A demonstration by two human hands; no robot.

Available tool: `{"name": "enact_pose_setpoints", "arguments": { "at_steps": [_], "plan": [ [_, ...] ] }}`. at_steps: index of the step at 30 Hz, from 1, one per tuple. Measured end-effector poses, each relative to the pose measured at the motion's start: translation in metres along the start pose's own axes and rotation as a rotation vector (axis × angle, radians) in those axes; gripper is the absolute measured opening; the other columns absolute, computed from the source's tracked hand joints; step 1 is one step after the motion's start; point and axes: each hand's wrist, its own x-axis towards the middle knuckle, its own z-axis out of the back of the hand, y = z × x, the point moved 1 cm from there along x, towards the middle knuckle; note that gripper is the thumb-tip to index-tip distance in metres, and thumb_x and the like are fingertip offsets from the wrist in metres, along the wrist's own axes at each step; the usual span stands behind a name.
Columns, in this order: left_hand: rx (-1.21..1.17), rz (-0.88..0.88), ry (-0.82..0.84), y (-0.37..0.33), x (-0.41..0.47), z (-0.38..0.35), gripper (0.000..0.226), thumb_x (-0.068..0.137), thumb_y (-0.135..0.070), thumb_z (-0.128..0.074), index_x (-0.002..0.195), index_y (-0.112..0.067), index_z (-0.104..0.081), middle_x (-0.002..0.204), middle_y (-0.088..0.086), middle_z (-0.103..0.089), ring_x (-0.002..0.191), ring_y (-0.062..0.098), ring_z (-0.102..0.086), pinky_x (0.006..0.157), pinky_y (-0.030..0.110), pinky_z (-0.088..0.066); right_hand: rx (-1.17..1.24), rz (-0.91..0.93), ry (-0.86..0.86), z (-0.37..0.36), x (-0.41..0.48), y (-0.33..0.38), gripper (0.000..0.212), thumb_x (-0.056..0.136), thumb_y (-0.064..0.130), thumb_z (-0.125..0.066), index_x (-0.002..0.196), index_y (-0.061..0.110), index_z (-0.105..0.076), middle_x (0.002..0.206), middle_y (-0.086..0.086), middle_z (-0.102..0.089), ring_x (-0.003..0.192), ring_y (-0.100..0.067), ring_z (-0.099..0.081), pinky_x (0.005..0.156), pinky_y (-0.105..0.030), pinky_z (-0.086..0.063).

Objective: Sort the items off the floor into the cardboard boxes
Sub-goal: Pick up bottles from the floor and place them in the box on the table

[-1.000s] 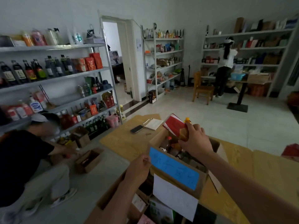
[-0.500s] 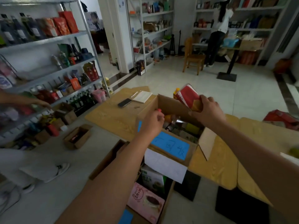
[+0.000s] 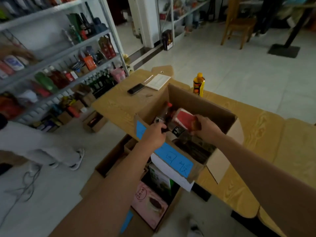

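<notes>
Two hands reach into the box [image 3: 201, 100]; the right hand [image 3: 207, 127] grips a red packet [image 3: 185, 119]. The left hand [image 3: 153, 134] curls inside; whether it holds anything I cannot tell.

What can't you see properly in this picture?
Head view: whether the left hand holds anything in the cardboard box; its own back hides the fingertips.
Head view: the box's bottom, covered by bottles, the red packet and the right hand.
Head view: writing on the blue label, too blurred.
Head view: top of the wooden chair, cut by the upper edge.
</notes>
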Motion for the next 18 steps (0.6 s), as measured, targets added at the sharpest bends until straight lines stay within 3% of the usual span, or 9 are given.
{"name": "enact_pose_setpoints", "arguments": {
  "at_steps": [2,4,7,9,13,15,18],
  "plan": [
    [0.007,0.069,0.037,0.0,0.004,-0.009,0.032,0.098,-0.023,-0.05,0.13,-0.021,-0.049,0.138,0.005,-0.042,0.105,0.022,-0.056,0.09,0.037,-0.05,-0.15,0.089,0.215,-0.012,0.011,-0.011,0.043,0.09,0.02,-0.059,0.132,0.03,-0.053,0.124,-0.004,-0.062,0.108,-0.023,-0.061,0.09,-0.03,-0.046],
    [-0.012,0.106,0.047,0.0,0.006,-0.016,0.029,0.1,-0.024,-0.046,0.127,-0.018,-0.051,0.138,0.005,-0.039,0.106,0.022,-0.055,0.095,0.041,-0.048,-0.253,0.112,0.29,-0.02,0.022,-0.017,0.04,0.093,0.012,-0.051,0.129,0.026,-0.057,0.12,-0.005,-0.064,0.107,-0.022,-0.061,0.085,-0.027,-0.045],
    [-0.026,0.13,0.042,0.0,0.006,-0.018,0.025,0.101,-0.023,-0.044,0.123,-0.02,-0.053,0.135,0.002,-0.037,0.112,0.023,-0.052,0.1,0.041,-0.044,-0.329,0.064,0.292,-0.026,0.036,-0.015,0.034,0.092,0.013,-0.05,0.125,0.017,-0.059,0.118,-0.01,-0.064,0.105,-0.026,-0.062,0.085,-0.033,-0.051],
    [-0.03,0.135,0.051,0.0,0.006,-0.017,0.023,0.101,-0.022,-0.043,0.121,-0.021,-0.054,0.134,0.001,-0.038,0.115,0.021,-0.049,0.1,0.04,-0.044,-0.313,0.046,0.244,-0.03,0.041,-0.012,0.024,0.091,0.014,-0.053,0.114,0.015,-0.06,0.111,-0.01,-0.064,0.098,-0.026,-0.062,0.076,-0.033,-0.05],
    [-0.037,0.156,0.04,-0.002,0.003,-0.017,0.028,0.1,-0.022,-0.045,0.127,-0.018,-0.052,0.136,0.002,-0.038,0.12,0.023,-0.047,0.103,0.042,-0.042,-0.059,0.12,-0.069,-0.027,0.041,-0.008,0.026,0.086,0.013,-0.053,0.107,0.024,-0.065,0.096,0.0,-0.063,0.09,-0.024,-0.063,0.07,-0.029,-0.047],
    [-0.045,0.159,0.039,-0.005,0.0,-0.016,0.032,0.1,-0.021,-0.046,0.131,-0.016,-0.05,0.137,0.003,-0.038,0.121,0.024,-0.047,0.104,0.041,-0.041,0.043,0.169,-0.016,-0.028,0.044,-0.005,0.024,0.091,0.019,-0.048,0.104,0.028,-0.067,0.088,0.005,-0.062,0.077,-0.016,-0.06,0.064,-0.026,-0.043],
    [-0.096,0.153,0.064,-0.007,-0.007,-0.012,0.033,0.099,-0.019,-0.049,0.132,-0.019,-0.048,0.137,0.002,-0.039,0.117,0.02,-0.048,0.099,0.035,-0.042,-0.045,0.208,0.134,-0.033,0.044,-0.001,0.024,0.095,0.024,-0.042,0.093,0.024,-0.066,0.082,0.003,-0.063,0.068,-0.009,-0.055,0.058,-0.026,-0.039]
  ]
}}
